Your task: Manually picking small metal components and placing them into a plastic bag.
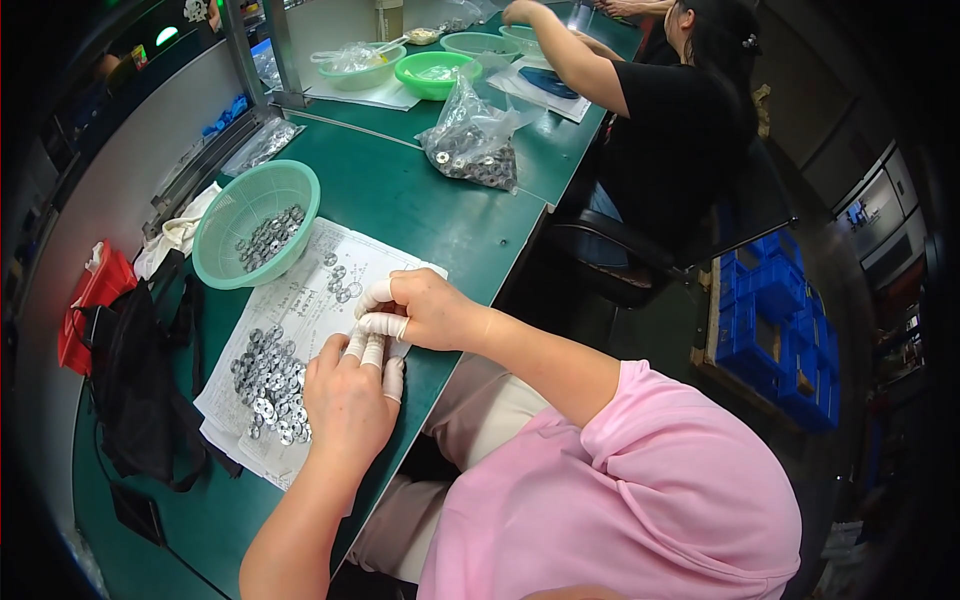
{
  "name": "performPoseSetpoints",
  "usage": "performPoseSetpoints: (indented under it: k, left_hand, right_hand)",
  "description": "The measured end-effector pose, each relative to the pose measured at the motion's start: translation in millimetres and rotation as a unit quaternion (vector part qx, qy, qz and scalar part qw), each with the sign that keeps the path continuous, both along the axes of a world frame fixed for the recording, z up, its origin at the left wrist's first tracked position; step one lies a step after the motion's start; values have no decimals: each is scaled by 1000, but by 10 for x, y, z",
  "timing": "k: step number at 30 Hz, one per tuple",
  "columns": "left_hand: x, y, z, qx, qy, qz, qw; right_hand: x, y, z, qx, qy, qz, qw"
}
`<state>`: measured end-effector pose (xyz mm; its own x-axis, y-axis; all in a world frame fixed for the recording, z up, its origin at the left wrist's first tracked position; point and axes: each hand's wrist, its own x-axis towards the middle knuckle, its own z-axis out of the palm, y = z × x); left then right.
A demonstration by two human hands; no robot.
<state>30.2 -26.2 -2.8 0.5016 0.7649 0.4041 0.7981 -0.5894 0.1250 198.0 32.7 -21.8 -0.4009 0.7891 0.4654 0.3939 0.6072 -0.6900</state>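
My left hand [349, 395] and my right hand [426, 311] meet fingertip to fingertip over printed paper sheets [225, 392], white covers on several fingers. Both are closed, and whatever lies between the fingertips is hidden. Beside my left hand spreads a heap of small round metal discs [270, 385] with holes. Beyond my right hand's fingers, a few more discs [340, 280] lie loose on the paper. A pale green mesh basket [208, 240] stands at the paper's far left corner with similar dark grey parts inside.
Farther along the green table [370, 190] sits a clear bag of metal parts [470, 155]. Green bowls [428, 90] stand behind it. A black bag [140, 370] and a red bin [95, 305] are at left. Another person [680, 130] sits at far right, near blue crates [770, 325].
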Motion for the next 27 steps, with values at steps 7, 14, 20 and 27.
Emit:
performPoseSetpoints:
  k: [7, 14, 20, 27]
  left_hand:
    - [-13, -23, -1, 0, 5, 3, 1000]
    - [-13, 12, -27, 21, -5, -8, 1000]
    - [4, -8, 1, 19, -19, -2, 1000]
    - [-1, -2, 8, -12, -1, -6, 1000]
  right_hand:
    - [-11, -33, 25, 5, 14, 8, 1000]
    - [5, -15, 94, 46, -39, 0, 998]
    - [-22, -16, 219, 23, -108, 13, 994]
    - [1, -26, 229, 20, -110, 25, 993]
